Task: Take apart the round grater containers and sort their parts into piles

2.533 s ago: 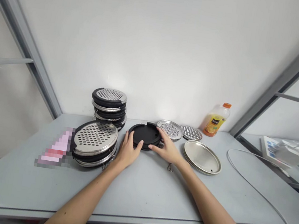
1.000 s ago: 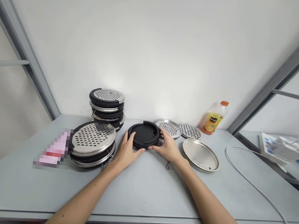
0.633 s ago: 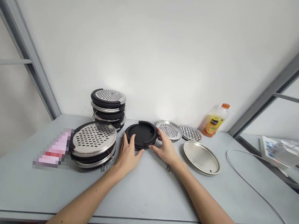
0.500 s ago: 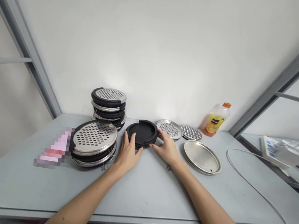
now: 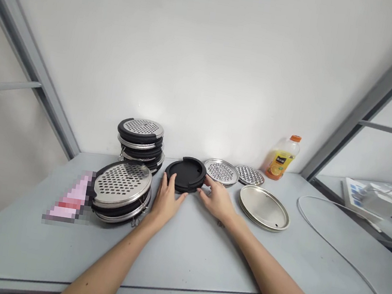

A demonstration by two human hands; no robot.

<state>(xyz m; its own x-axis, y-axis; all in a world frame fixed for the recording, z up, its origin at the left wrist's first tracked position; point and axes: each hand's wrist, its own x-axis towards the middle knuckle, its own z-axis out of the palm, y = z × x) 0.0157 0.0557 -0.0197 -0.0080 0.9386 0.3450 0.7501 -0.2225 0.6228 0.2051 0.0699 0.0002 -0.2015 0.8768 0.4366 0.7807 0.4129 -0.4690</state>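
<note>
Between my hands lies a short stack of black round bases (image 5: 185, 174), each with a raised rim and a recessed middle. My left hand (image 5: 167, 202) holds its left and near edge, thumb at the front. On the opposite side, my right hand (image 5: 218, 200) has its fingers and thumb against the right edge. Left of my left hand stands a pile of round grater plates in black bases (image 5: 121, 187), with wire clips hanging from its side. Behind that rises a taller pile of the same (image 5: 141, 136). Plain metal discs (image 5: 264, 207) lie right of my right hand.
Loose perforated grater plates (image 5: 221, 171) and a coarser grater plate (image 5: 249, 175) lie near the wall. An orange juice bottle (image 5: 283, 159) stands at the back right. A white cable (image 5: 343, 260) loops over the right side. A blurred pink item (image 5: 72, 197) lies left.
My right hand has slid slightly down and closer along the right edge of the black stack. My left hand stays at its left edge. The view has tilted a little.
</note>
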